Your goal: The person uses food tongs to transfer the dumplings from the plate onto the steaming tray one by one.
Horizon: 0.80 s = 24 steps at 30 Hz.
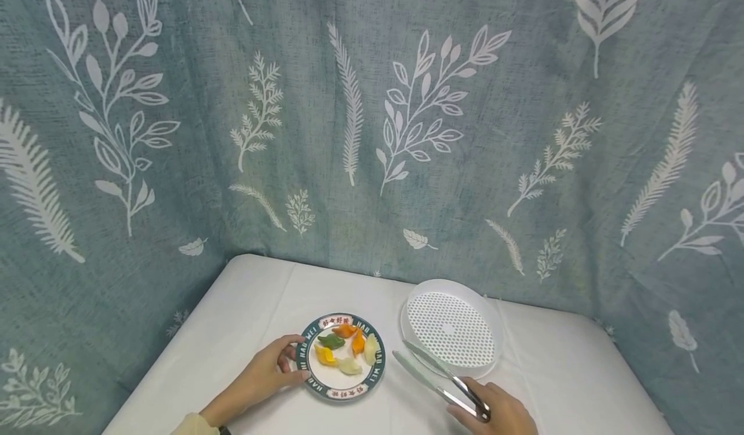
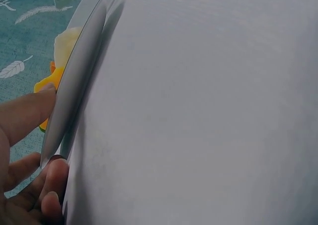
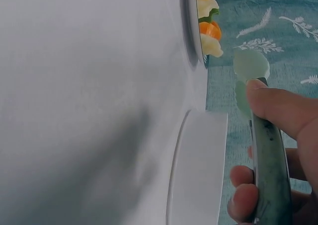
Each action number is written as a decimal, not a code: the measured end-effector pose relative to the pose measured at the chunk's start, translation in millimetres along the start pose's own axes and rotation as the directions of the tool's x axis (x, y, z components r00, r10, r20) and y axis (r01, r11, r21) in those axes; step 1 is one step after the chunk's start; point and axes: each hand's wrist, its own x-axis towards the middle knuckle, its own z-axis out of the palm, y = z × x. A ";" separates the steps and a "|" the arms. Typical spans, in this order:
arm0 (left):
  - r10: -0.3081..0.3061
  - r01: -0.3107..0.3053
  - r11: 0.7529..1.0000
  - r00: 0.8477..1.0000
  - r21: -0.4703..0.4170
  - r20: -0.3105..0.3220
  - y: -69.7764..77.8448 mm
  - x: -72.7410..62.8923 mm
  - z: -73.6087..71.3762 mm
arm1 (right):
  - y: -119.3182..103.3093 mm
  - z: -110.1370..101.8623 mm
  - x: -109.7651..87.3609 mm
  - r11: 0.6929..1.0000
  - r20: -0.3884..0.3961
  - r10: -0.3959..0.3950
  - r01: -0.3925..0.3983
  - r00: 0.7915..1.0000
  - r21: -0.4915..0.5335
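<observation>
On the white tabletop sits a round plate [image 1: 314,386] with a dark green lettered rim. Several dumpling-shaped pieces lie on it: a green one [image 1: 331,341], a yellow one [image 1: 325,356], orange ones [image 1: 345,330] and pale ones [image 1: 349,366]. My left hand [image 1: 272,369] holds the plate's left rim; the left wrist view shows the thumb [image 2: 30,111] at the upper edge and other fingers below the rim. A pair of metal tongs [image 1: 447,393] with pale green tips is gripped in my right hand [image 1: 496,412]. Their arms stand apart with nothing between them, pointing toward the plate.
Right of the plate, behind the tongs, stands a round white strainer-like tray [image 1: 496,332] with a perforated bottom. The white table [image 1: 256,306] meets a blue-green leaf-patterned curtain [image 1: 349,228] at the back and sides.
</observation>
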 end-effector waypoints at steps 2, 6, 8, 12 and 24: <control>0.006 -0.006 1.000 1.000 -0.003 0.003 -0.6 0.1 -0.3 | -2.7 2.5 0.8 1.000 0.024 0.000 0.000 1.000 -0.006; 0.013 -0.013 1.000 1.000 -0.007 0.006 -1.0 0.3 -0.4 | -8.4 7.2 1.9 1.000 0.052 -0.012 0.013 0.999 -0.015; 0.020 -0.020 1.000 1.000 -0.010 0.010 -0.8 0.3 -0.8 | -11.7 8.9 2.2 1.000 0.053 -0.023 0.024 0.998 -0.013; 0.034 -0.034 0.999 0.999 -0.014 0.016 -0.2 0.1 -1.5 | -18.8 11.8 3.1 0.999 0.061 -0.039 0.039 0.997 -0.009; 0.035 -0.035 0.999 0.999 -0.002 0.013 0.6 -0.1 -1.6 | -36.9 21.9 5.2 0.994 0.095 -0.103 0.105 0.990 -0.012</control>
